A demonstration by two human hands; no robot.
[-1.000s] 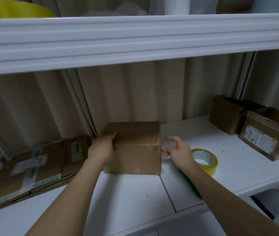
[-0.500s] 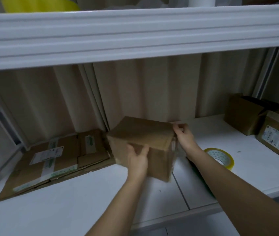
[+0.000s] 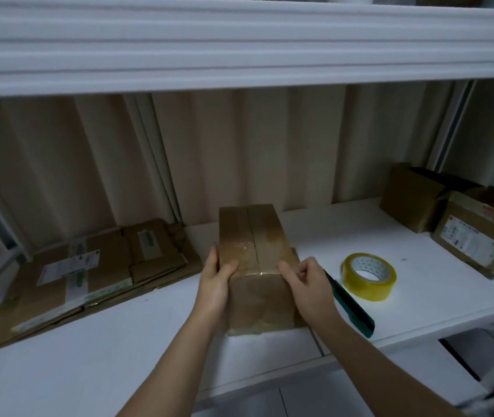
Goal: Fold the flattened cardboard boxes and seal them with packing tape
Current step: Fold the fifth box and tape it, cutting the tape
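**Folded box held on white shelf, both hands gripping**

Surface: a white shelf (image 3: 119,356) spans the lower half of the frame, with a panel seam running under the box. A second white shelf (image 3: 239,40) crosses the upper frame. Beige pleated curtain (image 3: 269,152) hangs behind. Lighting is dim.

Task item: a folded cardboard box (image 3: 254,266) stands at centre frame on the shelf, narrow end toward the camera. Its top flaps meet in a centre seam; clear tape crosses the near top edge and shows glossy.

The left hand (image 3: 217,284) grips the box's left near corner, thumb on top. The right hand (image 3: 306,281) grips the right near corner, fingers curled at the top edge.

Flattened cardboard boxes (image 3: 89,272) lie at centre left. A yellow tape roll (image 3: 369,276) lies right of the box, a green-handled tool (image 3: 351,308) between them. Two further boxes (image 3: 450,218) sit at far right.
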